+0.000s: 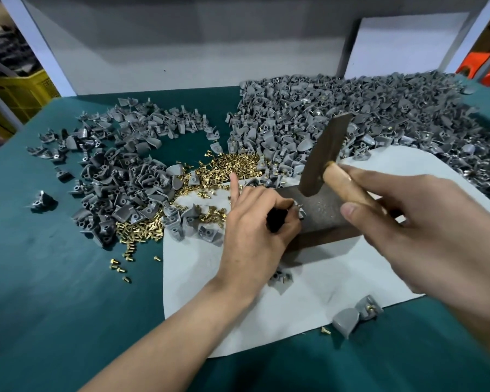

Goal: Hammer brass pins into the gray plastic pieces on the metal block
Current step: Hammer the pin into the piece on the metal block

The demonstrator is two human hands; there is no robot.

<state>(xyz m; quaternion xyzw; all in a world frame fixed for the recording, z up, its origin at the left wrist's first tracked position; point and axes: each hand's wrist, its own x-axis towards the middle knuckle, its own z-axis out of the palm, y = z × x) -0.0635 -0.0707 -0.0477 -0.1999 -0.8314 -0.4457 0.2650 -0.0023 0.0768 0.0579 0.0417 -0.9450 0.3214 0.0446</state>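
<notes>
Right hand [408, 222]: grip wrapped round the wooden handle of the hammer [323, 154], head tilted over the metal block [323, 219]. Left hand [252, 222]: grip pinches a gray plastic piece [300, 210] at the block's 9 o'clock edge, index finger up. Block sits on a white sheet [337, 278] on the green tabletop [54, 278]. Brass pins [227, 165] piled at 11 o'clock, heap of gray pieces [351, 108] at 12 to 2.

Bright, even light from above; a soft shadow lies beside the block [323, 210] on the sheet [210, 306]. The edges bow; the hammer head [323, 154] is slightly blurred.
</notes>
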